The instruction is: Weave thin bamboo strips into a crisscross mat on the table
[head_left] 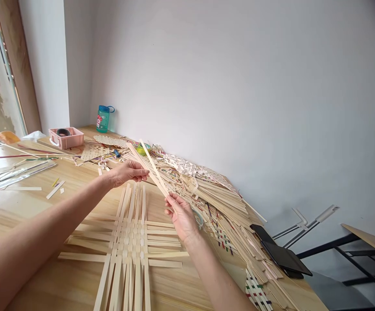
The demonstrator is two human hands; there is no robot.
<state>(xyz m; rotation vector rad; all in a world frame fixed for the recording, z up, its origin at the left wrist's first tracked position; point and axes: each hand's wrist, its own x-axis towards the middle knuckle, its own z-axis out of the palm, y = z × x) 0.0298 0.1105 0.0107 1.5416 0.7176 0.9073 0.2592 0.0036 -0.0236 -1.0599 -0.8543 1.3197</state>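
Several pale flat strips [155, 169] are raised above the table in a narrow V, their lower ends together in my right hand [181, 214], whose fingers are closed on them. My left hand [129, 172] is in a pinch at the side of one strip, to the left of my right hand; its fingertips touch that strip's edge. Below both hands, a woven piece of pale strips [129, 242] lies flat on the wooden table, with a dense woven middle and long loose ends spreading toward all sides.
Loose strips and scraps [219, 194] pile along the wall side. A pink basket [74, 139] and a blue-green bottle [102, 120] stand at the back left. Dark tablets [286, 257] lie at the right edge. Plastic-wrapped strips [19, 172] lie left.
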